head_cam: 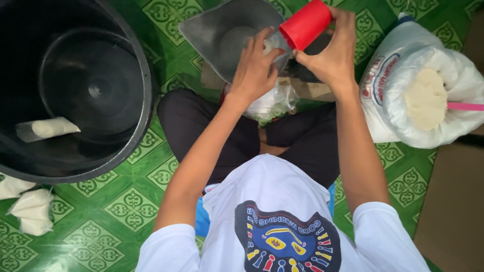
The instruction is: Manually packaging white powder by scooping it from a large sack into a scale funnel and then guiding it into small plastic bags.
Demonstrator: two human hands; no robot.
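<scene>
Right hand [330, 53] fingers wrapped round a smooth red plastic cup [305, 24], tipped over a grey metal pan [212, 30]; left hand [254, 68] fingertips pinching a thin clear plastic bag [276, 46] open; big white sack [418, 85] of pale powder nearby.

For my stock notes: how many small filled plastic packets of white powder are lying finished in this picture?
3 visible: one small filled plastic packet inside the big black round tub, and two packets on the green patterned floor at the left edge. More may be hidden outside the view.
</scene>
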